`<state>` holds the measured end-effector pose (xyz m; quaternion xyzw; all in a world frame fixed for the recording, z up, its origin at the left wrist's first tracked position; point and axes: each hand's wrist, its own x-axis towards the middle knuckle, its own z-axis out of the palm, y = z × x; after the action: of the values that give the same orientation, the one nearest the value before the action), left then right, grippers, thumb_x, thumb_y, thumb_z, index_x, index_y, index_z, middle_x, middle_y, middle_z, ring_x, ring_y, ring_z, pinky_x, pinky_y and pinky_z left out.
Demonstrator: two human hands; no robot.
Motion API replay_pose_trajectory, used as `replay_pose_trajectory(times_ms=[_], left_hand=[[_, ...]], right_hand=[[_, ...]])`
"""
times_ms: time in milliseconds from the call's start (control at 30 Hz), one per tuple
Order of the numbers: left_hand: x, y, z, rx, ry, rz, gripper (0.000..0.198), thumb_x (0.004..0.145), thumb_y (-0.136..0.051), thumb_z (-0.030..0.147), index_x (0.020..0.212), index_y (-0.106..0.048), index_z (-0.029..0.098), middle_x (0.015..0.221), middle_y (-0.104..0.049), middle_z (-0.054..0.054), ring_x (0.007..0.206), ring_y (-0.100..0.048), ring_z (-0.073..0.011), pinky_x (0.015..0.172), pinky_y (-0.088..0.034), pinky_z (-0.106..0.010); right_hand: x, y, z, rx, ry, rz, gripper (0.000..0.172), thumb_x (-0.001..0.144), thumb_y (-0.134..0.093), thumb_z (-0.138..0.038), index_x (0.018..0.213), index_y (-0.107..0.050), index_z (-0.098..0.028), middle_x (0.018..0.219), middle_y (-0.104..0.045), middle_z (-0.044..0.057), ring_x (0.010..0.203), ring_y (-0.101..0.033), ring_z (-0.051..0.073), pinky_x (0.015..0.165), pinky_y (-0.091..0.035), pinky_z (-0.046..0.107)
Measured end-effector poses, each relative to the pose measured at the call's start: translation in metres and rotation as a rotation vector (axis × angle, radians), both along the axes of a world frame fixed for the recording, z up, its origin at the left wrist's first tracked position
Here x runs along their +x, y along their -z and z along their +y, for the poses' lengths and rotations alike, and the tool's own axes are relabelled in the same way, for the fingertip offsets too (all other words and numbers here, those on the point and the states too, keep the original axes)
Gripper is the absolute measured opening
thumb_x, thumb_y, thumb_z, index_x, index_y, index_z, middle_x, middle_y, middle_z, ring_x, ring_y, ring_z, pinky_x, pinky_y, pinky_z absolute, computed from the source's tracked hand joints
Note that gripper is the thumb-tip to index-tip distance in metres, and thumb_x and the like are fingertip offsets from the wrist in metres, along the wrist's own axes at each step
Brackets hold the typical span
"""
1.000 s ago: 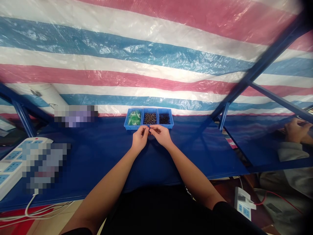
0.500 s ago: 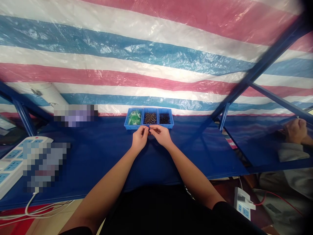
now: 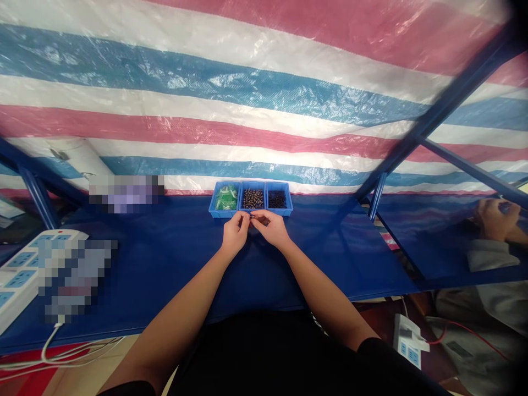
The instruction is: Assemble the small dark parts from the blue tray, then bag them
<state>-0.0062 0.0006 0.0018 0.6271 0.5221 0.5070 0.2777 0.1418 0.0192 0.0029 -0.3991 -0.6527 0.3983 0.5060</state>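
My left hand (image 3: pixel 236 231) and my right hand (image 3: pixel 271 226) meet fingertip to fingertip just in front of the blue bins. Both are closed in a pinch around a small dark piece (image 3: pixel 252 216), mostly hidden by the fingers, so its kind cannot be made out. Behind them stand three joined blue bins. The left bin (image 3: pixel 218 213) holds green and white bagged items (image 3: pixel 226 198). In the middle bin lie many small brassy-brown metal pieces (image 3: pixel 253 199). Small black pieces (image 3: pixel 277 200) fill the bottom of the right bin.
A white power strip (image 3: pixel 25 275) and a blurred-out object (image 3: pixel 82 280) with a cable lie on the blue table (image 3: pixel 165 275) at left. Striped sheeting hangs behind. At right, past a blue frame post (image 3: pixel 377 195), are another person's hands (image 3: pixel 497 217). Another power strip (image 3: pixel 408 341) sits lower right.
My hands stay pinched together in nearly the same spot, with slight finger movement at the small piece. The other person's hands at right have shifted a little.
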Motion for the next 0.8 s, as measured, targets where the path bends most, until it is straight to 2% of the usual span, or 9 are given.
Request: replay_pose_trajectory(times_ms=[133,333,600,800], left_hand=[[0.0001,-0.0015,-0.0012,-0.007,0.005,0.010,0.028,0.093,-0.046,0.043,0.086,-0.059,0.020,0.072,-0.063,0.001,0.066,-0.061,-0.0133,0.066,-0.047,-0.024],[0.0012,-0.0036,-0.0019,0.021,0.030,0.003,0.025,0.092,-0.050,0.042,0.097,-0.059,0.020,0.077,-0.064,0.000,0.070,-0.062,-0.0137,0.069,-0.048,-0.025],[-0.0001,-0.0029,-0.0011,0.004,-0.010,0.039,0.028,0.093,-0.047,0.043,0.087,-0.062,0.020,0.072,-0.064,0.000,0.066,-0.061,-0.0135,0.065,-0.047,-0.024],[0.0003,-0.0032,-0.0015,-0.001,-0.008,0.047,0.028,0.092,-0.048,0.043,0.084,-0.063,0.020,0.069,-0.063,0.001,0.063,-0.059,-0.0131,0.063,-0.045,-0.023]], right_hand=[[0.0003,0.0009,0.0005,0.016,0.010,-0.025,0.025,0.082,-0.065,-0.030,0.103,-0.071,-0.020,0.092,-0.073,0.006,0.081,-0.069,0.018,0.075,-0.056,0.030],[0.0014,-0.0018,0.0007,0.005,0.027,0.004,0.025,0.083,-0.063,-0.031,0.103,-0.072,-0.019,0.097,-0.073,0.007,0.082,-0.069,0.018,0.077,-0.057,0.031],[0.0000,-0.0036,-0.0019,0.015,0.005,-0.024,0.026,0.083,-0.065,-0.031,0.105,-0.071,-0.020,0.095,-0.074,0.005,0.082,-0.070,0.018,0.075,-0.057,0.030],[0.0007,-0.0002,0.0006,0.067,0.040,-0.042,0.023,0.082,-0.065,-0.028,0.102,-0.073,-0.020,0.095,-0.074,0.006,0.082,-0.070,0.018,0.076,-0.057,0.030]])
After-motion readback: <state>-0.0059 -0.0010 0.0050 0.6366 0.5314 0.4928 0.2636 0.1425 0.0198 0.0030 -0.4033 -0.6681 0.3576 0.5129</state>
